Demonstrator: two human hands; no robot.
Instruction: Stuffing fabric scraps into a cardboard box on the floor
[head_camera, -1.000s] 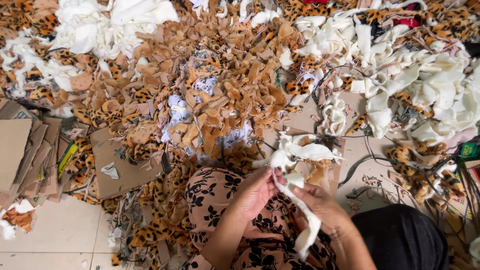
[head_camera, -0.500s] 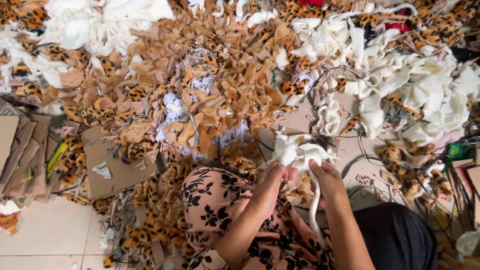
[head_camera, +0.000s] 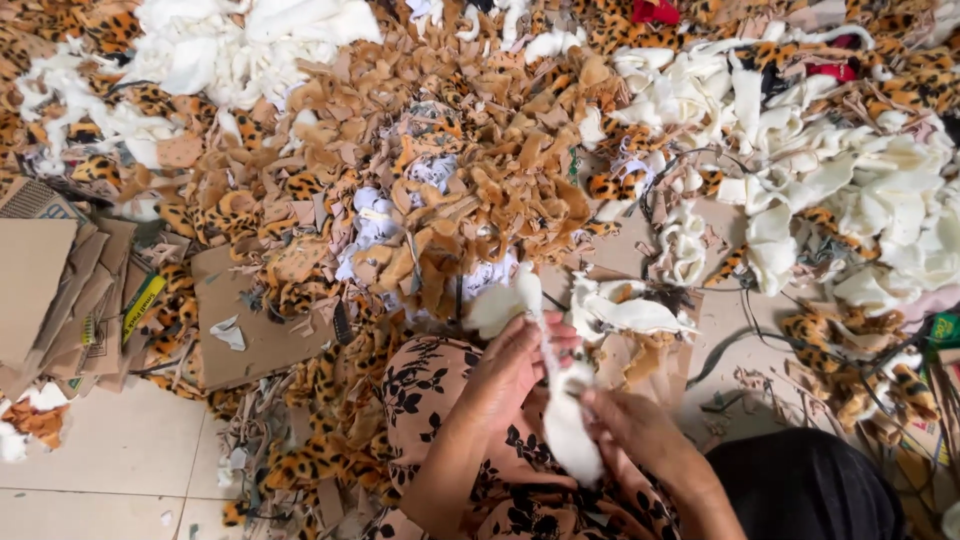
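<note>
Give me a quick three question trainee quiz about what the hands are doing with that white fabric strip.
1. True or false: both hands hold the white fabric strip.
2. Which hand grips the strip higher up: A left, B right?
3. What flat brown stack lies at the far left on the tiled floor?

Key: 1 true. 2 A; the right hand holds it lower down. 3 cardboard pieces.

A stack of flattened brown cardboard boxes (head_camera: 45, 290) lies on the floor at the far left, some panels carrying faint dark print. A narrow yellow-and-green label strip (head_camera: 143, 303) sits slanted at its right edge. Beside it lies a single flat brown cardboard sheet (head_camera: 255, 325). At the far right edge a small green package (head_camera: 942, 330) shows, partly cut off.
</note>
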